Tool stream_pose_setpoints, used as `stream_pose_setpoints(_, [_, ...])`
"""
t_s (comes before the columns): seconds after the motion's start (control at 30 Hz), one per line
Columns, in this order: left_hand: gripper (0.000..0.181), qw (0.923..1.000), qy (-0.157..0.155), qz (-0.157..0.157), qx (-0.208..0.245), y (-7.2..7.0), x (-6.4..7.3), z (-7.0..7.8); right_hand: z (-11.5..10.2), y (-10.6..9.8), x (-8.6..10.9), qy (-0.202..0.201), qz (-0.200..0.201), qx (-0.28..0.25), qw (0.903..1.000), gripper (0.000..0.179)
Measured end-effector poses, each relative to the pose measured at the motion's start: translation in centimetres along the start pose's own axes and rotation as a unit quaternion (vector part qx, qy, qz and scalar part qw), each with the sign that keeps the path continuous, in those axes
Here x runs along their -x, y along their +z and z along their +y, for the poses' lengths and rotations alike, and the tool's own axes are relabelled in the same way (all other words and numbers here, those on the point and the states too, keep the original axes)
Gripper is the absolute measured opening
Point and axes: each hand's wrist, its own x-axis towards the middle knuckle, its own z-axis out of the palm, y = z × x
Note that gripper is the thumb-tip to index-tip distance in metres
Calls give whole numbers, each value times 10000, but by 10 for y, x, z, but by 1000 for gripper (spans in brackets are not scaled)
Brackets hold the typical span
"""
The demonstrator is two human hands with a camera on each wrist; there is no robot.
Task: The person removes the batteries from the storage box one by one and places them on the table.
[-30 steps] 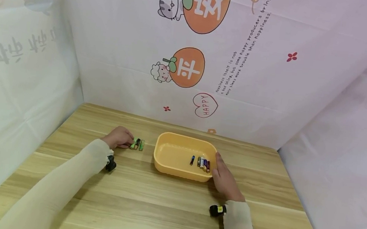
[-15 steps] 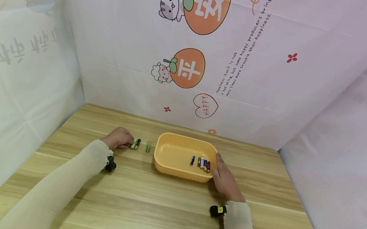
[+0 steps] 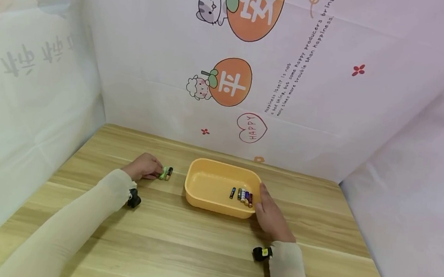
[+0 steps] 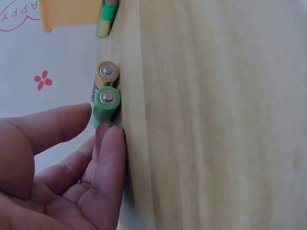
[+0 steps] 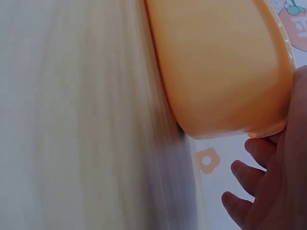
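Note:
My left hand (image 3: 146,167) is at the left of the table, its fingertips touching or very near a green battery (image 4: 106,103). Thumb and fingers stand apart around its near end. Beside it lies a black battery with a copper end (image 3: 169,173). Another green battery (image 4: 106,19) shows near the basin in the left wrist view; I cannot make it out in the head view. My right hand (image 3: 272,215) rests against the right end of a yellow plastic basin (image 3: 202,203), thumb by the rim, other fingers loosely spread outside. Inside the basin lie several batteries (image 3: 244,196).
The wooden table (image 3: 176,252) carries the basin towards its back edge. A white printed cloth (image 3: 157,58) rises behind the table, with more cloth on both sides. Each wrist wears a small black camera (image 3: 134,198).
One green battery rolled right, away from the other two, towards the basin; it no longer shows in the head view. The remaining two shifted slightly right. The right hand stays at the basin.

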Motion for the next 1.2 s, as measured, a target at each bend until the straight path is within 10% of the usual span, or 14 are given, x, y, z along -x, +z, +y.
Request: stream_pose_setpoints(1.2, [30,9996,72,-87,243,-7,-2,-6,5,-4,5,183,93,493,9986,60])
